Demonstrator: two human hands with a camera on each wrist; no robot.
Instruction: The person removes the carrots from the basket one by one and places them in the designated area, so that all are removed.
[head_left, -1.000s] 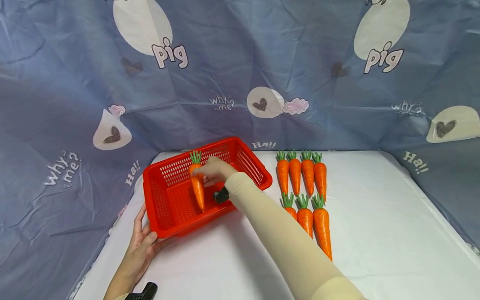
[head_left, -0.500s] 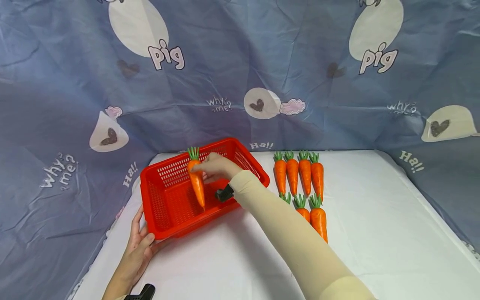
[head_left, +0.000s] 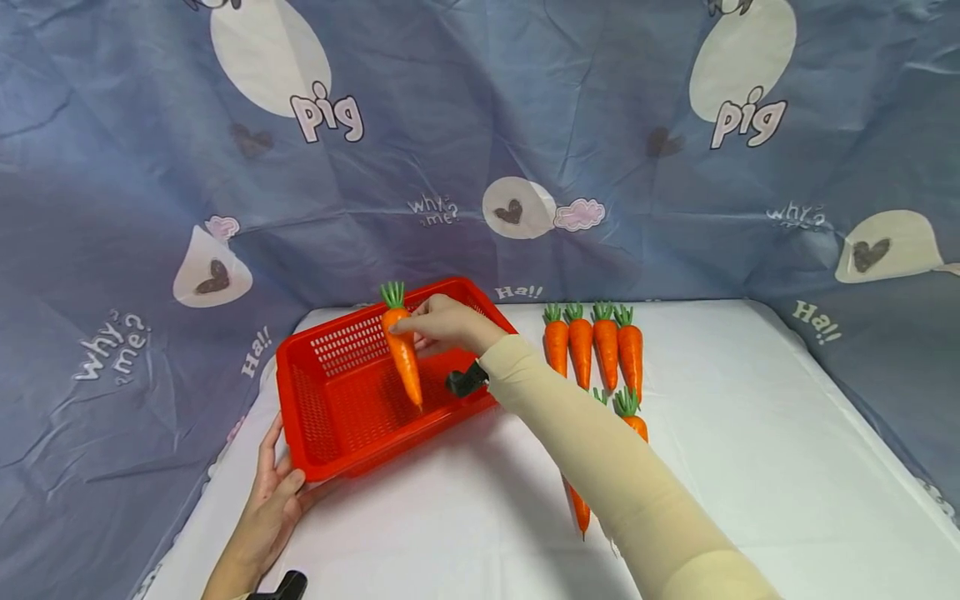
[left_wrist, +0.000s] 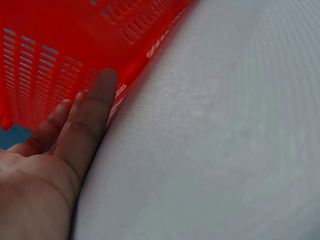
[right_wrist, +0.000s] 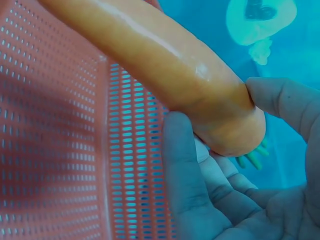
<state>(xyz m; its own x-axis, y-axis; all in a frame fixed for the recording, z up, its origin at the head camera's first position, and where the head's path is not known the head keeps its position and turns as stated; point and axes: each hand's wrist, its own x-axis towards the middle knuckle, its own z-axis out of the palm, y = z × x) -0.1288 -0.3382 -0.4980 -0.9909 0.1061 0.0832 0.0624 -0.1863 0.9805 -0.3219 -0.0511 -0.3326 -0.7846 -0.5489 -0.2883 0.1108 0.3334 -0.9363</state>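
In the head view, my right hand (head_left: 453, 323) pinches an orange carrot (head_left: 405, 354) near its green top, between thumb and fingers. The carrot hangs tilted over the red plastic basket (head_left: 300, 417), tip down toward the near rim. Up close in the right wrist view, thumb and fingertips press on the thick end of the carrot (right_wrist: 195, 75). My left hand (head_left: 266, 508) is at the basket's near left corner. Its extended fingers (left_wrist: 82, 125) touch the outside of the perforated wall in the left wrist view. The visible part of the basket floor is bare.
Right of the basket, several carrots (head_left: 581, 350) lie in a row on the white tablecloth (head_left: 750, 467). A nearer row, including one carrot (head_left: 633, 427), is partly hidden by my right sleeve (head_left: 607, 458). A blue printed cloth (head_left: 420, 150) hangs behind.
My right hand has shifted a little right and up over the basket with the carrot. Its sleeve now covers more of the nearer carrots. The left hand keeps its place at the corner.
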